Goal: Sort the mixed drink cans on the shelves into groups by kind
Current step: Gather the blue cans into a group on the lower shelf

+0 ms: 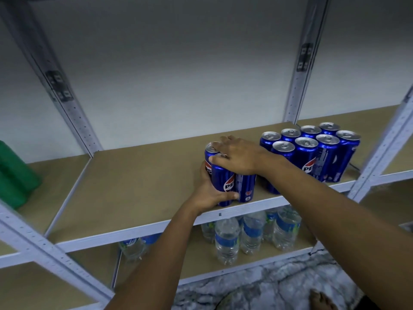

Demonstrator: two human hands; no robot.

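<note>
A tight cluster of blue Pepsi cans (224, 180) stands near the front edge of the brown shelf board (134, 186). My left hand (211, 193) wraps around the cluster's front and left side at its base. My right hand (239, 156) lies flat across the cans' tops, fingers spread. A larger group of several upright blue Pepsi cans (312, 148) stands in rows just to the right, partly hidden behind my right forearm. How many cans sit under my hands is unclear.
Green packs (13, 173) sit at the far left on the neighbouring shelf. Water bottles (250, 233) stand on the shelf below. White perforated steel uprights (73, 113) frame the bays. The marbled floor (268, 285) and a bare foot (321, 300) show at the bottom.
</note>
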